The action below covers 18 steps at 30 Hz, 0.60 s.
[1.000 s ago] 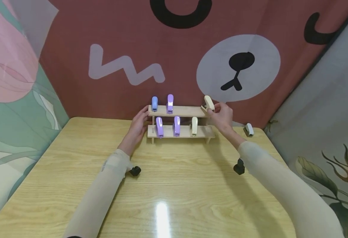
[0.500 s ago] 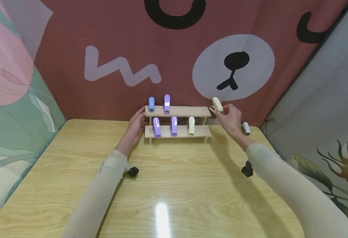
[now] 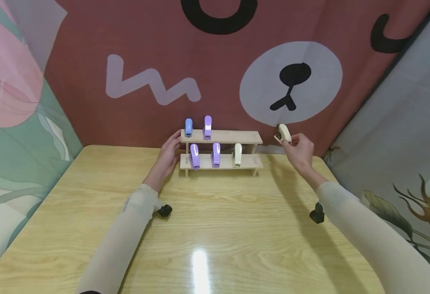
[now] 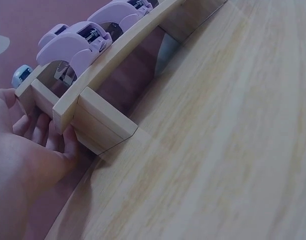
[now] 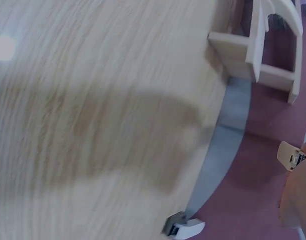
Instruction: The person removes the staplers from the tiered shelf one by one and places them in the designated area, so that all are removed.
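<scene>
My right hand (image 3: 300, 152) pinches a cream stapler (image 3: 284, 133) in the air, right of a two-tier wooden rack (image 3: 233, 136). That stapler (image 5: 290, 155) shows only partly in the right wrist view. My left hand (image 3: 169, 155) grips the rack's left end, its thumb at the upper tier and curled fingers by the lower one in the left wrist view. A blue stapler (image 3: 188, 127) and a purple stapler (image 3: 207, 127) stand on the upper tier. The lower tier bears two purple staplers, one in the middle (image 3: 216, 155), and a cream stapler (image 3: 237, 155).
A white stapler (image 5: 188, 229) lies near the table's back edge in the right wrist view; my right hand hides it in the head view. The wooden table (image 3: 215, 216) stretches in front of the rack. A patterned cloth (image 3: 148, 36) hangs behind it.
My right hand has lifted the cream stapler off the upper tier's right end and carried it rightward, past the rack. My left hand stays at the rack's left end.
</scene>
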{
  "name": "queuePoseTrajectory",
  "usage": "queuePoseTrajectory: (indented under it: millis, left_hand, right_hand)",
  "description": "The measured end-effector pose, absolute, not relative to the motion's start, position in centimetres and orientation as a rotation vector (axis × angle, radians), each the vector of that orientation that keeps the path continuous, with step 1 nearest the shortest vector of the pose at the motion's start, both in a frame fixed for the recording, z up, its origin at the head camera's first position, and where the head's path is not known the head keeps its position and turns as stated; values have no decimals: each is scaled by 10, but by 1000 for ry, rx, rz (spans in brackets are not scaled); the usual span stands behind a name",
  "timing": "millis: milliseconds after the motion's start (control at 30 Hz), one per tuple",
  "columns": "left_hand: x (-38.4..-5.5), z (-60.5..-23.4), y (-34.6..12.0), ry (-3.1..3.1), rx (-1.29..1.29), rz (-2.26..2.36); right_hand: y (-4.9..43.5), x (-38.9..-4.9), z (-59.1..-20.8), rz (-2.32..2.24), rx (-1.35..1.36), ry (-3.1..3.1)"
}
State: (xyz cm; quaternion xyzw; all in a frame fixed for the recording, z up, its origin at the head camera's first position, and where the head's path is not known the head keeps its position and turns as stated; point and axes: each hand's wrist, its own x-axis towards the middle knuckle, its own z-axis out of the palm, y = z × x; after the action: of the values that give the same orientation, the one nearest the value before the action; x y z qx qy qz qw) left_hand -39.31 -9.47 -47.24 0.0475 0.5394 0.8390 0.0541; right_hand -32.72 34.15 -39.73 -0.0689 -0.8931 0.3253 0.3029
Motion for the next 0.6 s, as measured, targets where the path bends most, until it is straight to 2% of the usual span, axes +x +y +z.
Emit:
queuePoseTrajectory:
  millis: [600]
  left_hand:
    - [-394, -471, -94, 1597, 117, 2567]
  right_hand:
    - [391, -326, -443, 781, -321, -2503]
